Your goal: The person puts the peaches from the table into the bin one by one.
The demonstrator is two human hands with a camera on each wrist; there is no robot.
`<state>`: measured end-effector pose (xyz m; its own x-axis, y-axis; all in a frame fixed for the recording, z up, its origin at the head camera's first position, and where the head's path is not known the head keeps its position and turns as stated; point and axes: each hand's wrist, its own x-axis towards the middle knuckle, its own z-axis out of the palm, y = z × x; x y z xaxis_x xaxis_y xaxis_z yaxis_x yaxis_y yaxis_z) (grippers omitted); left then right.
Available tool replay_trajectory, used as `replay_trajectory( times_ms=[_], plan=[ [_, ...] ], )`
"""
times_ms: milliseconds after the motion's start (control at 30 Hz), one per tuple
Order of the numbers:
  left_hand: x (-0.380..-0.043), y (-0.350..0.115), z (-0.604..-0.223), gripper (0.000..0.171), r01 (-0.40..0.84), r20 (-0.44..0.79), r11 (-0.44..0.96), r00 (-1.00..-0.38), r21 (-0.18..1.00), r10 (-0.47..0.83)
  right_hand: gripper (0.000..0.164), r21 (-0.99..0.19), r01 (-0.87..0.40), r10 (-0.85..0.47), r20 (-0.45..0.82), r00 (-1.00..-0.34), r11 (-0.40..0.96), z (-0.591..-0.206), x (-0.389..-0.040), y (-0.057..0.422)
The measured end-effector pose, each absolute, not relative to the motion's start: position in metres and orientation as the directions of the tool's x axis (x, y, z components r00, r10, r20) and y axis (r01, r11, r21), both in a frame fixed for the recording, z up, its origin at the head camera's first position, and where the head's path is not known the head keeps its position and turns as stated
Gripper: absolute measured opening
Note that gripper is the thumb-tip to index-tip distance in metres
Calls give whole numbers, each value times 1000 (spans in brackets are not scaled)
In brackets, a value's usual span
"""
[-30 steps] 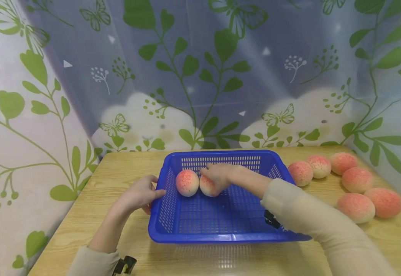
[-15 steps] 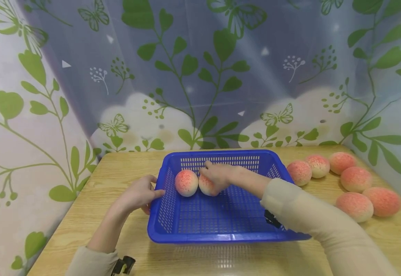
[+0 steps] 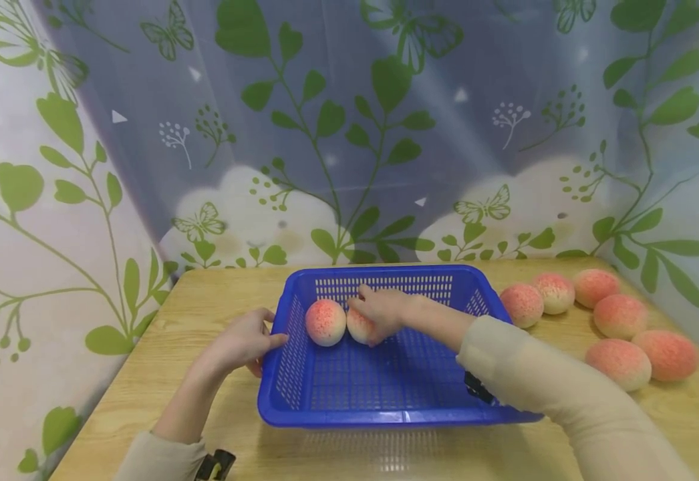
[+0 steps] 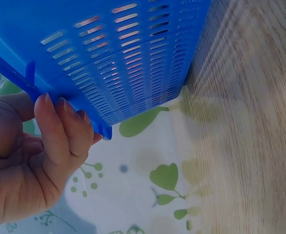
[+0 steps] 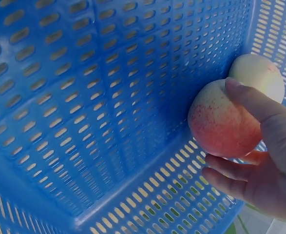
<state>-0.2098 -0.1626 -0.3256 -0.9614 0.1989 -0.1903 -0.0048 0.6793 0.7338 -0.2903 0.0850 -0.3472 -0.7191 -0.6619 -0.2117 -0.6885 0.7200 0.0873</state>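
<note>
A blue plastic basket [image 3: 400, 417] with slotted walls stands on the table. My left hand [image 3: 247, 344] grips its left rim, with the thumb over the edge and the fingers under the lip on the outside, as the left wrist view shows. Inside, my right hand [image 3: 382, 310] holds a pink and cream peach [image 5: 223, 122] between thumb and fingers, low over the basket floor. To its left in the head view, a second peach [image 3: 325, 323] rests in the basket. The two peaches overlap in the right wrist view.
Several more peaches [image 3: 620, 316] lie on the wooden table [image 3: 205, 294] right of the basket. A patterned curtain [image 3: 349, 133] with leaves and butterflies hangs along the back and both sides. The right forearm reaches across the basket's right side.
</note>
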Motion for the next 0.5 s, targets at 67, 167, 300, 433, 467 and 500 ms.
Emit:
replay_trajectory(
  times_ms=[67,167,300,433,467,500],
  plan=[
    [-210,-162,-326,43,0,-186,681,-962,733,201,85,121,-687,-662,-196,-724,716,-347,-289,85],
    [-210,-162,-326,44,3,-185,685,-962,728,201,83,171,-686,-665,-168,-727,707,-345,-288,85],
    [-210,-162,-326,45,-8,-191,689,-963,725,190,69,194,-684,-670,-142,-729,703,-342,-287,84],
    [-210,-162,-326,46,-9,-193,689,-963,725,190,56,180,-681,-667,-137,-732,710,-341,-287,82],
    [-209,-162,-326,47,-11,-195,691,-963,723,188,55,177,-680,-666,-139,-733,712,-341,-288,82],
    [-209,-163,-326,47,-12,-196,690,-962,724,188,55,173,-681,-666,-141,-732,712,-341,-288,81]
  ],
)
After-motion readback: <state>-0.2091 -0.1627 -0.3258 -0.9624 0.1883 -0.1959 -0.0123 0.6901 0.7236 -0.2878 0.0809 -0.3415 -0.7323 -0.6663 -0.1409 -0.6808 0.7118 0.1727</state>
